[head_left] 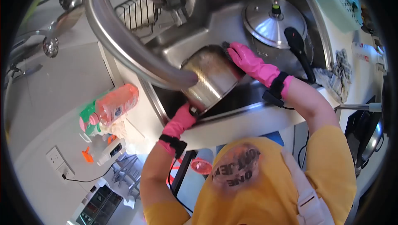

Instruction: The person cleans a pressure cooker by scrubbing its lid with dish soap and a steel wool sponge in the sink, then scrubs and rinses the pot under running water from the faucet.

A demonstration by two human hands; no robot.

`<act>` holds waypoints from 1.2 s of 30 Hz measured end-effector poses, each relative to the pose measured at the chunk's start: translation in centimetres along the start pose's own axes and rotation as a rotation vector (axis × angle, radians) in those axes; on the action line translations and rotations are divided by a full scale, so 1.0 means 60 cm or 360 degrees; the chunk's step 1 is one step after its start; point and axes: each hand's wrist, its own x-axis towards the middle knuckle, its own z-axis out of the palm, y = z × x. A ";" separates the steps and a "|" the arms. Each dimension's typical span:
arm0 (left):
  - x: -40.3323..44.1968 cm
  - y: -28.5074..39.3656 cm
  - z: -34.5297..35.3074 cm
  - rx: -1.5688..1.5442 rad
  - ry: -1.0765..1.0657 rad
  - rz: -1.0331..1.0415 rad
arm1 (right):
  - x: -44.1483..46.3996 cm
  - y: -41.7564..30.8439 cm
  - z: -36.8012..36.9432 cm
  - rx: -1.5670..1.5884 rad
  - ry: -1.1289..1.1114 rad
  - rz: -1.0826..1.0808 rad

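Note:
A steel pot [217, 73] lies tilted on its side in the sink [226, 30], its outer wall and stained base showing. In a pink rubber glove, my left hand [182, 119] is closed on the pot's lower edge, near a small shiny fitting. My right hand [248, 61], gloved in pink too, presses a dark scouring pad [226, 46] against the pot's base, fingers bent over it. The tap [124, 46] arches in front and partly covers the pot. Beyond my right hand, a pot lid [271, 21] with a black-and-green knob sits in the sink.
A black-handled utensil [299, 53] leans over the sink's right side, near a crumpled cloth [331, 80]. A mint-green basket [338, 3] stands at the upper right. Pink soap bottles [118, 104] are on the left counter. Ladles [50, 46] hang at the left wall.

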 end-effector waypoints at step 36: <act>-0.183 0.210 -0.103 -0.1223 -0.0933 -0.0529 | -0.028 -0.139 -0.087 0.0505 -0.0259 0.0030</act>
